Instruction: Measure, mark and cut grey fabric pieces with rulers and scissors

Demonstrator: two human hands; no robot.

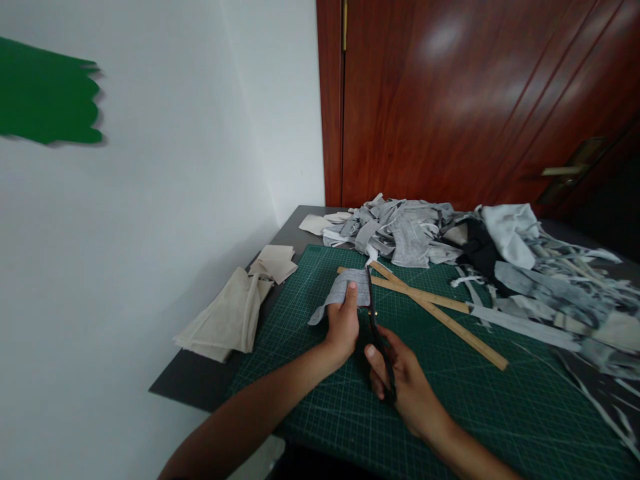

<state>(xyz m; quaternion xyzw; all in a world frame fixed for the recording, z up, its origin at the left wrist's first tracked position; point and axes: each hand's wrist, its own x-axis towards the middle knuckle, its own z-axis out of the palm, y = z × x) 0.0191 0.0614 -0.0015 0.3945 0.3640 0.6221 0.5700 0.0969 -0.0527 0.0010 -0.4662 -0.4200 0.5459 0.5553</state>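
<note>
My left hand (343,328) is closed on a small piece of grey fabric (345,285), its thumb lying on top. The cloth is held above the green cutting mat (320,393), with one corner drooping to the left. In my right hand (400,373) is a pair of black scissors (377,340), fingers wrapped round the handles. Their blades point away from me along the right edge of the cloth; I cannot tell how far apart they are. Beyond the cloth, two wooden rulers (450,328) lie crossed on the mat.
A heap of grey fabric scraps (407,233) covers the back, with more strips and a black cloth (477,253) at right. Folded beige cloth (225,317) lies on the dark table (193,383) at left. A white wall and wooden door (450,100) stand behind.
</note>
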